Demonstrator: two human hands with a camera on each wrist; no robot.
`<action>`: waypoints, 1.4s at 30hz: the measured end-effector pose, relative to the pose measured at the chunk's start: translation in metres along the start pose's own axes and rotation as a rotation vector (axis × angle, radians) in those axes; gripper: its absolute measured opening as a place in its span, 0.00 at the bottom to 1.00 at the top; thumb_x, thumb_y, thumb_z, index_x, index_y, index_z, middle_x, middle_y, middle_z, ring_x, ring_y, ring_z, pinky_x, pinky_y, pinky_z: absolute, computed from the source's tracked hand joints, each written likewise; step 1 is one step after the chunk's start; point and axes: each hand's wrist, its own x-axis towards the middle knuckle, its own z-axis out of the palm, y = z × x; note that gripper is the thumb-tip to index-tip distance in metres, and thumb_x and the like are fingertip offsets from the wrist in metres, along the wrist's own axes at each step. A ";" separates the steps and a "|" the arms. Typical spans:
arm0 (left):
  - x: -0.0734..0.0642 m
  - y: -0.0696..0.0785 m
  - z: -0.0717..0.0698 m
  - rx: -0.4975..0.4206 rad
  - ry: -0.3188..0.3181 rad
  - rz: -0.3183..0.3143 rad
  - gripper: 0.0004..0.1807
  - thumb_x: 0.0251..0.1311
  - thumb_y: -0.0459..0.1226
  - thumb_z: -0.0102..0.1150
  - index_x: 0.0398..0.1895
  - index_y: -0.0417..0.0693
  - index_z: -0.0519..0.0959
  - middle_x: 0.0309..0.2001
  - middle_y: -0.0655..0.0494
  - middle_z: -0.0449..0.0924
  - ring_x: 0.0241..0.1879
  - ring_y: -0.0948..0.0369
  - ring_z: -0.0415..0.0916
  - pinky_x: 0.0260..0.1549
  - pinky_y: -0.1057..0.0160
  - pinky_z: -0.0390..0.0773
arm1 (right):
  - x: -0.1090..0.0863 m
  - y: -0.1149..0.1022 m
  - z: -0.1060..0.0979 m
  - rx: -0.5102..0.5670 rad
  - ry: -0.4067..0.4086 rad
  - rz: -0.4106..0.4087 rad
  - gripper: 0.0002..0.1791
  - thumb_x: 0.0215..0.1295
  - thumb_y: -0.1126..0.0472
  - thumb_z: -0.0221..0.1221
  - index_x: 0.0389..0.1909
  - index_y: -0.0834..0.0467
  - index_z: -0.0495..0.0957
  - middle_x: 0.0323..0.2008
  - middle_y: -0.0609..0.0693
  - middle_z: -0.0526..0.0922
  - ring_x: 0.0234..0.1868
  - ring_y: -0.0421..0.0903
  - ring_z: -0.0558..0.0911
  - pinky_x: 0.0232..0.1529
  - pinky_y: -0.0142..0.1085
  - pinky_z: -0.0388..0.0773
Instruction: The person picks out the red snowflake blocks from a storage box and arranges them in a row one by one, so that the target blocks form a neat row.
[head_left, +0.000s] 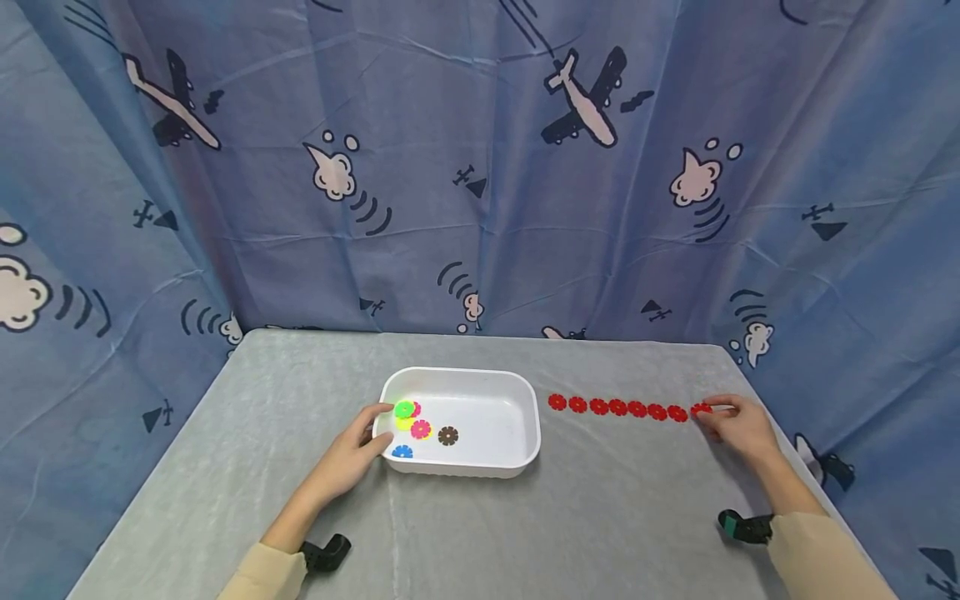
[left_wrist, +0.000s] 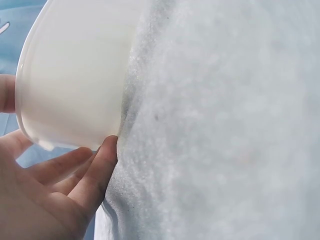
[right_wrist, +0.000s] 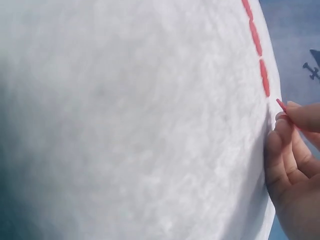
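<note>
At the left end of a white plastic tray (head_left: pixel 480 468), my left hand (head_left: pixel 351 454) grips the rim and side wall. In the left wrist view, the fingertips of that hand (left_wrist: pixel 55 195) touch the outer wall of the tray (left_wrist: pixel 75 75) near the cloth. My right hand (head_left: pixel 742 427) pinches a red notched disc (head_left: pixel 701 408) at the right end of a row of red discs (head_left: pixel 617 407). The right wrist view shows the pinched disc (right_wrist: pixel 281 105) tilted between thumb and finger, just apart from the last disc of the row (right_wrist: pixel 264 78).
Inside the tray lie a green disc (head_left: pixel 404 409), a pink disc (head_left: pixel 421 429), a brown disc (head_left: pixel 447 436), a blue disc (head_left: pixel 402 452) and partly covered yellow ones. Grey cloth (head_left: pixel 570 533) covers the table. A blue patterned curtain (head_left: pixel 420 208) hangs behind it.
</note>
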 end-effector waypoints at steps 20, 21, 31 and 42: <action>0.002 -0.001 0.001 -0.014 -0.012 -0.020 0.25 0.75 0.41 0.54 0.73 0.54 0.67 0.72 0.41 0.66 0.68 0.42 0.69 0.62 0.40 0.70 | -0.005 -0.004 -0.004 -0.193 0.058 -0.094 0.20 0.72 0.60 0.57 0.52 0.75 0.74 0.39 0.67 0.80 0.34 0.54 0.79 0.29 0.35 0.76; 0.002 -0.001 0.000 -0.011 -0.011 -0.020 0.25 0.75 0.41 0.54 0.73 0.54 0.67 0.72 0.41 0.67 0.68 0.42 0.69 0.62 0.40 0.71 | -0.007 -0.005 -0.003 -0.188 0.056 -0.100 0.19 0.73 0.60 0.56 0.52 0.75 0.74 0.39 0.67 0.80 0.34 0.53 0.79 0.29 0.35 0.77; 0.002 0.000 -0.004 0.028 -0.001 -0.016 0.26 0.75 0.40 0.55 0.73 0.53 0.67 0.70 0.40 0.69 0.64 0.44 0.73 0.58 0.44 0.73 | -0.028 -0.038 0.020 -0.163 0.154 -0.294 0.14 0.73 0.62 0.57 0.48 0.71 0.80 0.37 0.62 0.82 0.33 0.51 0.78 0.27 0.32 0.75; -0.005 0.004 -0.007 0.170 0.049 0.051 0.29 0.75 0.47 0.54 0.75 0.50 0.65 0.68 0.40 0.71 0.62 0.46 0.75 0.59 0.39 0.72 | -0.062 -0.086 0.057 -0.155 0.163 -0.410 0.14 0.74 0.59 0.58 0.49 0.66 0.81 0.40 0.59 0.84 0.41 0.55 0.81 0.41 0.47 0.78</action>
